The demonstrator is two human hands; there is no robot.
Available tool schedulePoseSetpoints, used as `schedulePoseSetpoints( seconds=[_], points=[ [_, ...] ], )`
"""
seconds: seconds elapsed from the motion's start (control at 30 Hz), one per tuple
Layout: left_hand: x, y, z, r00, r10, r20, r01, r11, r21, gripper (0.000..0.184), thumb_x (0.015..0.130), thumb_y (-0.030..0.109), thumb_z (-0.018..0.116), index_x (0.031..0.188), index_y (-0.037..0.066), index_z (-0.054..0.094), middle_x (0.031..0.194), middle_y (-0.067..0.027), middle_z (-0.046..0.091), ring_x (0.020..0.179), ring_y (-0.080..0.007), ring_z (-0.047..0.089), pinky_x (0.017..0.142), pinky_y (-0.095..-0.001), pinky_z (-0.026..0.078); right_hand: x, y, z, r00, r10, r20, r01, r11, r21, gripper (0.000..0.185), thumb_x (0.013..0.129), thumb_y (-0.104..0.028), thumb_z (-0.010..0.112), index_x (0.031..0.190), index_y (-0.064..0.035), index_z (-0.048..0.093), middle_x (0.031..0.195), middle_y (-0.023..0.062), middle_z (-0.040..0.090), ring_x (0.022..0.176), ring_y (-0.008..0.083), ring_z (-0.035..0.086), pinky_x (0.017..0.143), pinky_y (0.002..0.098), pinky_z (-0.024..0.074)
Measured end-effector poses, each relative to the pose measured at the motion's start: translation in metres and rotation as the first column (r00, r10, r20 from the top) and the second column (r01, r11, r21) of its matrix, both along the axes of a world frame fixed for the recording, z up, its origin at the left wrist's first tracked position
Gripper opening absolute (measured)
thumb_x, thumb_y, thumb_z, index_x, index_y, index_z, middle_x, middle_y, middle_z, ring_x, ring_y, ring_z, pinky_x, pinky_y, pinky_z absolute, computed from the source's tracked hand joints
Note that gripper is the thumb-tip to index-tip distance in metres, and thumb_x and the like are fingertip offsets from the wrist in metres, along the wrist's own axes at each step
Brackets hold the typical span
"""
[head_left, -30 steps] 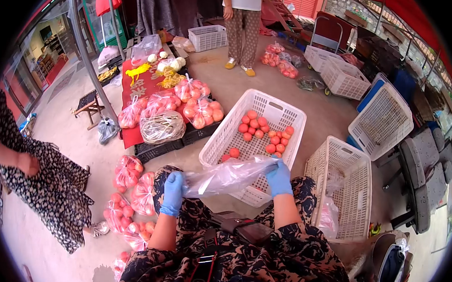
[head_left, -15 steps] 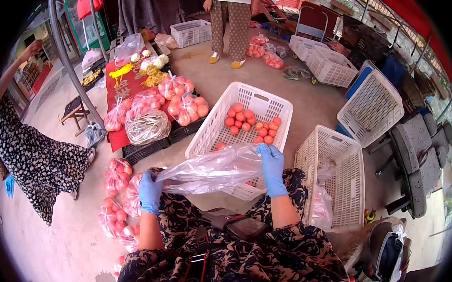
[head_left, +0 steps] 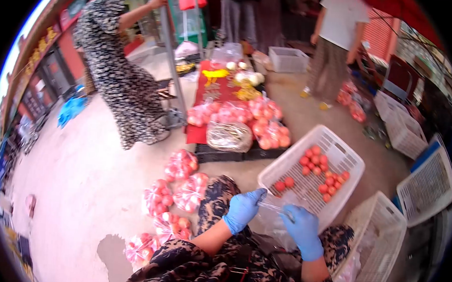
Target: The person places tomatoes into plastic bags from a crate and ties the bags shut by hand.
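Both of my hands wear blue gloves and pinch the rim of a clear plastic bag (head_left: 278, 220) over my lap. My left hand (head_left: 244, 209) is closed on the bag's left end, and my right hand (head_left: 303, 232) is closed on its right end, a short way apart. The bag hangs down between them. Just beyond, a white crate (head_left: 355, 158) holds red tomatoes (head_left: 314, 160) in loose groups. Bagged tomatoes (head_left: 190, 191) lie on the ground left of my knee.
A red-covered stand (head_left: 198, 134) bears bagged tomatoes and other produce. A person in a patterned dress (head_left: 122, 69) is at the left; another in a white shirt (head_left: 345, 19) stands at the back. More crates (head_left: 392, 236) are at the right.
My view has turned left. My hands have come closer together, and the bag, stretched wide before, now hangs bunched between them. The person in the dress now grips a pole.
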State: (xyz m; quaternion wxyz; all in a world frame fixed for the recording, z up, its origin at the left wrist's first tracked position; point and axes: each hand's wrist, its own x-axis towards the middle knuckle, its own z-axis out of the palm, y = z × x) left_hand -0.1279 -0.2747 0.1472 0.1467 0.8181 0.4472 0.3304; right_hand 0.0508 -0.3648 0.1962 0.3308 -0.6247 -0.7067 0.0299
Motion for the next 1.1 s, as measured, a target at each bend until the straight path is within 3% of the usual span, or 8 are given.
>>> schedulePoseSetpoints(
  seconds=[0.17,0.33,0.47,0.6,0.67,0.9,1.03,1.1],
  points=[
    [-0.050,0.017,-0.004,0.963,0.179,0.201,-0.151,0.977,-0.150,0.021,0.082,0.015,0.056,0.103,0.010,0.061,0.077,-0.0169,0.063,0.067,-0.0283,0.063,0.060,-0.0342,0.050,0.037,-0.002,-0.064,0.935,-0.241,0.259,0.267,0.961,-0.068,0.011,0.079,-0.014,0.054,0.087,-0.0086,0.058,0.069,0.0127,0.059,0.061,0.0312,0.059,0.055,0.0404,0.0465],
    [-0.066,0.033,-0.058,0.886,0.196,0.420,0.064,0.845,-0.531,0.022,0.087,0.007,0.052,0.107,0.001,0.058,0.088,-0.0090,0.064,0.077,-0.0165,0.060,0.071,-0.0273,0.049,0.059,-0.005,-0.094,0.924,-0.334,0.186,0.364,0.916,-0.168,0.017,0.077,-0.009,0.051,0.092,-0.0042,0.058,0.079,0.0164,0.060,0.073,0.0337,0.059,0.065,0.0419,0.0472],
    [-0.069,0.038,-0.076,0.349,0.458,0.818,0.734,0.409,-0.542,0.022,0.092,0.007,0.044,0.110,-0.002,0.052,0.103,-0.0114,0.060,0.089,-0.0211,0.060,0.075,-0.0315,0.050,0.070,-0.017,-0.109,0.898,-0.374,0.231,0.413,0.898,-0.154,0.017,0.078,-0.013,0.053,0.092,-0.0048,0.059,0.079,0.0170,0.061,0.074,0.0341,0.060,0.066,0.0418,0.0475],
    [-0.078,0.038,-0.062,0.100,0.697,0.710,0.861,0.297,-0.413,0.013,0.088,0.012,0.045,0.095,0.005,0.053,0.078,-0.0027,0.055,0.060,-0.0125,0.051,0.055,-0.0263,0.046,0.091,-0.031,-0.118,0.873,-0.447,0.194,0.486,0.828,-0.279,0.022,0.073,-0.012,0.056,0.094,-0.0053,0.061,0.086,0.0166,0.062,0.081,0.0342,0.059,0.072,0.0404,0.0468],
    [-0.080,0.038,-0.060,0.051,0.799,0.599,0.877,0.251,-0.410,0.009,0.089,0.009,0.046,0.092,0.008,0.055,0.063,0.0030,0.046,0.042,-0.0052,0.033,0.037,-0.0195,0.030,0.098,-0.032,-0.120,0.841,-0.508,0.186,0.541,0.783,-0.307,0.022,0.072,-0.013,0.057,0.092,-0.0061,0.062,0.086,0.0170,0.062,0.079,0.0341,0.060,0.070,0.0405,0.0477],
    [-0.079,0.025,-0.045,0.685,0.308,0.660,0.478,0.494,-0.726,0.020,0.091,0.022,0.046,0.086,0.009,0.061,0.052,0.0065,0.042,0.040,-0.0033,0.031,0.037,-0.0184,0.022,0.118,-0.035,-0.106,0.718,-0.679,0.152,0.682,0.642,-0.350,0.026,0.072,-0.018,0.057,0.095,-0.0072,0.063,0.088,0.0161,0.063,0.081,0.0328,0.061,0.072,0.0385,0.0485],
    [-0.097,0.022,-0.044,0.603,0.309,0.736,0.664,0.317,-0.677,0.027,0.091,0.025,0.048,0.081,0.002,0.059,0.048,0.0045,0.042,0.038,-0.0045,0.035,0.037,-0.0182,0.025,0.124,-0.028,-0.107,0.796,-0.604,0.038,0.551,0.697,-0.458,0.038,0.068,-0.022,0.066,0.103,-0.0066,0.060,0.092,0.0172,0.063,0.085,0.0310,0.061,0.076,0.0359,0.0478],
    [-0.106,0.029,-0.039,0.286,0.498,0.819,0.860,0.243,-0.449,0.023,0.092,0.022,0.044,0.093,0.002,0.057,0.048,0.0063,0.035,0.037,-0.0036,0.030,0.037,-0.0184,0.024,0.121,-0.030,-0.110,0.873,-0.465,-0.146,0.311,0.762,-0.568,0.056,0.064,-0.029,0.073,0.112,-0.0057,0.056,0.097,0.0180,0.061,0.086,0.0280,0.060,0.078,0.0347,0.0471]
  ],
)
